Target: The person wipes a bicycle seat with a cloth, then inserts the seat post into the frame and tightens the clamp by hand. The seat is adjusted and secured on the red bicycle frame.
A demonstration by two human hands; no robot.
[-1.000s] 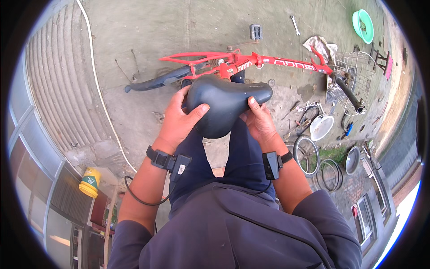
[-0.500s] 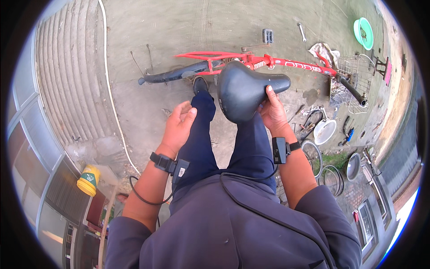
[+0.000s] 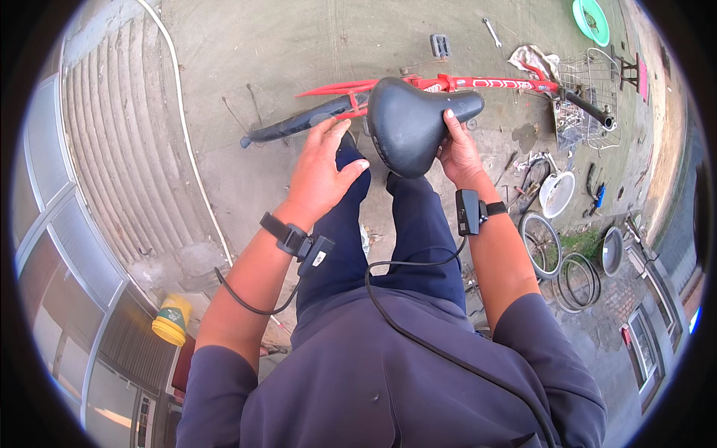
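Observation:
A black bicycle saddle (image 3: 411,131) stands over the red bicycle frame (image 3: 485,84), its narrow nose pointing right. My right hand (image 3: 459,155) grips the saddle near the nose, with the thumb on top and the other fingers underneath, mostly hidden. Just left of the saddle, my left hand (image 3: 326,170) reaches forward with thumb and fingers apart, holding nothing. Its fingertips are close to the black rear mudguard (image 3: 287,128); whether they touch cannot be made out. Beyond the saddle sticks out a pedal (image 3: 441,45).
A wire basket (image 3: 594,82) and a black handlebar grip (image 3: 590,110) are at the frame's right end. On the ground lie a wrench (image 3: 492,33), a white basin (image 3: 557,194), a bare wheel rim (image 3: 541,244) and tyres (image 3: 579,282). A pale hose (image 3: 183,123) runs along the left.
My left hand has moved forward and right, closer to the saddle and mudguard. My right hand keeps its hold on the saddle nose. The view has shifted slightly.

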